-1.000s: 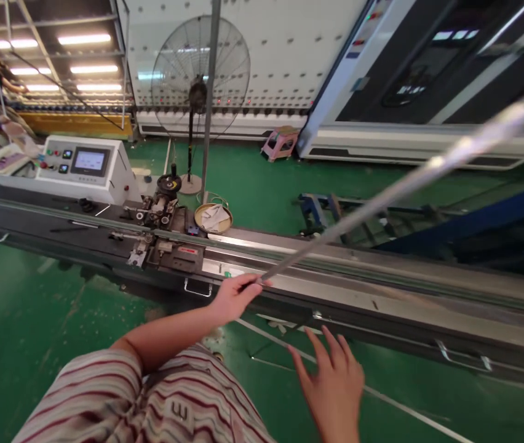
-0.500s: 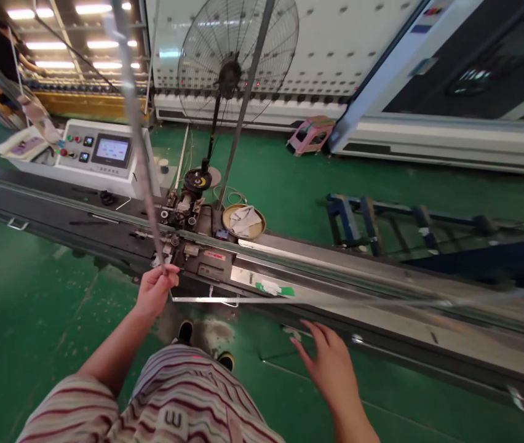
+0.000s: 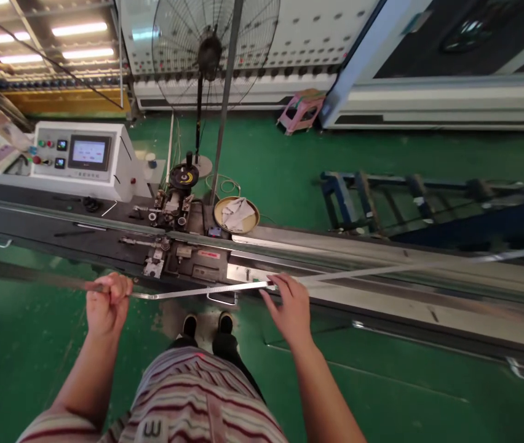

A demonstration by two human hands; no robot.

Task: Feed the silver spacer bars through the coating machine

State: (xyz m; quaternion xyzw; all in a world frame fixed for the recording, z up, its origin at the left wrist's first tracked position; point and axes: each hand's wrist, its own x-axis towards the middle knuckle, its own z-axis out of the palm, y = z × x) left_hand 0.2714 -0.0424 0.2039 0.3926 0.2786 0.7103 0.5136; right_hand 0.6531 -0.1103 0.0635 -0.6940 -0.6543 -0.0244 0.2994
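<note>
A long, thin silver metal spacer bar (image 3: 220,289) stretches across the view in front of me, with a slight bend just right of my left hand. My left hand (image 3: 109,301) is closed round it near the bend, and the part beyond runs blurred to the left. My right hand (image 3: 289,307) pinches the bar further along, thumb below and fingers above. To the right, the bar slants over the machine bed and leaves the view. Behind it stands the bench machine's clamp head (image 3: 167,227) with a black handwheel (image 3: 184,175).
A control box (image 3: 77,157) with a screen sits on the bench at left. A round tray (image 3: 256,223) holds a cloth. Behind are a standing fan (image 3: 210,55), a pink stool (image 3: 301,111) and a blue frame (image 3: 345,197). Metal handles (image 3: 222,300) jut from the bench front.
My left hand has swung left and lowered the raised leg of the spacer bar, so the bend is now much flatter. My right hand has moved up and taken hold of the bar.
</note>
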